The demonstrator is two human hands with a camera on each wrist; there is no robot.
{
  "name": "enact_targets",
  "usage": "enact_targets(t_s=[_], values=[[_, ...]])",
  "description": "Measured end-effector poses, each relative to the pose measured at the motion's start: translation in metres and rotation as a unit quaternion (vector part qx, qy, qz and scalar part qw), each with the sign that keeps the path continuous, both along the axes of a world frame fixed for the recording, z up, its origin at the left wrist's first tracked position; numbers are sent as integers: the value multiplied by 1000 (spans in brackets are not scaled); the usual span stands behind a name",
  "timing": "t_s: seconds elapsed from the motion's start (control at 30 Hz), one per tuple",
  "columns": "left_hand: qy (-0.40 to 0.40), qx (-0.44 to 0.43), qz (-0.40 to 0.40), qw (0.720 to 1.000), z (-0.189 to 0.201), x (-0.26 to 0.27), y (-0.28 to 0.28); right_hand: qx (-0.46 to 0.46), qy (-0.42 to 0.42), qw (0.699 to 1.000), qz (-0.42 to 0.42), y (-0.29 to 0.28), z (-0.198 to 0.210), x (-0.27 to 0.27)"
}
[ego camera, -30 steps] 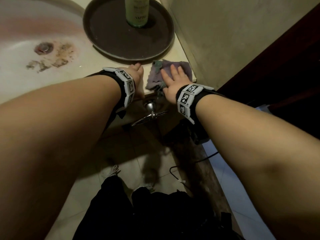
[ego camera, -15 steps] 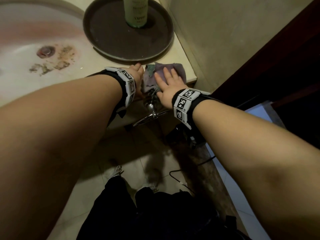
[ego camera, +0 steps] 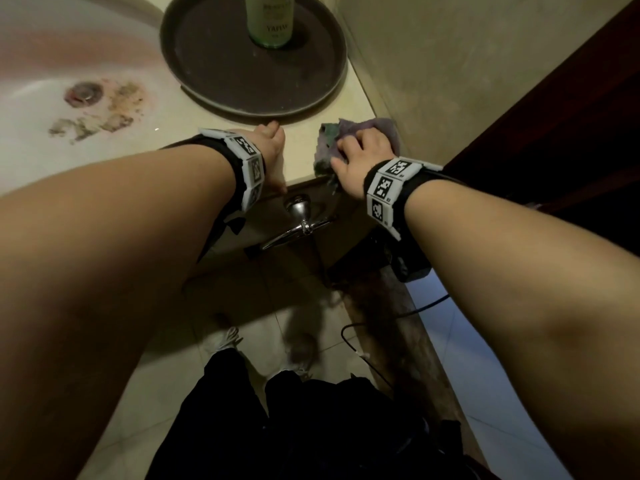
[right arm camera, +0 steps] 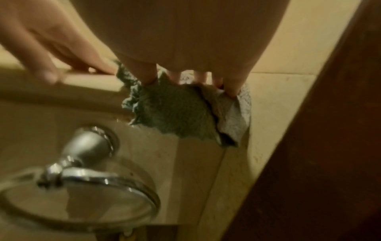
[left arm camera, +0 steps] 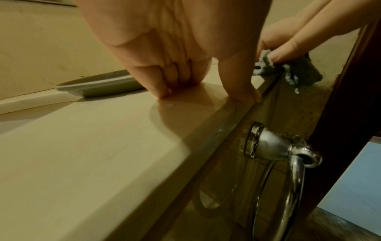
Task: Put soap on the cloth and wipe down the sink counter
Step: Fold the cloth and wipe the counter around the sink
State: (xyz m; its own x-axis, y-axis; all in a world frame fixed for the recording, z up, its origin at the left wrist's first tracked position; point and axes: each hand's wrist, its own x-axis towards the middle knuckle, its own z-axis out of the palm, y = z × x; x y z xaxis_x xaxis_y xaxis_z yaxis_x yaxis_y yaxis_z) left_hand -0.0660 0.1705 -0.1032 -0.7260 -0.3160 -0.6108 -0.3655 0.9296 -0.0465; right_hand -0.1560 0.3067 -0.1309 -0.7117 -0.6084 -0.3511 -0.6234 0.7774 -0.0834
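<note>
A purple and green cloth (ego camera: 377,128) lies bunched on the beige sink counter (ego camera: 301,150) at its front right corner. Part of it hangs over the front edge. My right hand (ego camera: 360,154) is on top of it with curled fingers that grip it. The right wrist view shows the fingertips (right arm camera: 148,78) dug into the cloth (right arm camera: 175,114). My left hand (ego camera: 272,147) rests beside it on the bare counter (left arm camera: 103,138), fingertips (left arm camera: 164,91) down and thumb at the edge, holding nothing. A green soap bottle (ego camera: 270,22) stands on the round dark tray (ego camera: 214,84) behind both hands.
The stained sink basin (ego camera: 52,64) with its drain (ego camera: 83,93) lies to the left. A chrome towel ring (ego camera: 301,216) juts from the cabinet front just below the hands. A wall (ego camera: 450,64) and a dark door frame (ego camera: 571,116) close the right side.
My right hand went from lying flat on the cloth to curling round it, and slid it right, away from the left hand. The left hand stayed on the counter edge.
</note>
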Motion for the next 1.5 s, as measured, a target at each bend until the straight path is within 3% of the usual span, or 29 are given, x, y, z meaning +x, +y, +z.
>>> enact_targets(t_s=[0.57,1.0,1.17,1.33,1.5], values=[[-24,15,2,1000,1,-3,-3,65,-30,997,1,-44,-5,-40],[-9,7,-1,1000,2,2,0,77,-36,995,50,-7,-3,7],[-5,8,3,1000,1,1,-1,37,-58,993,91,-13,-10,42],[-5,10,2,1000,1,1,1,44,-50,992,103,-7,-10,27],[-10,-1,-8,1000,3,1,0,57,-31,997,44,8,-10,-3]])
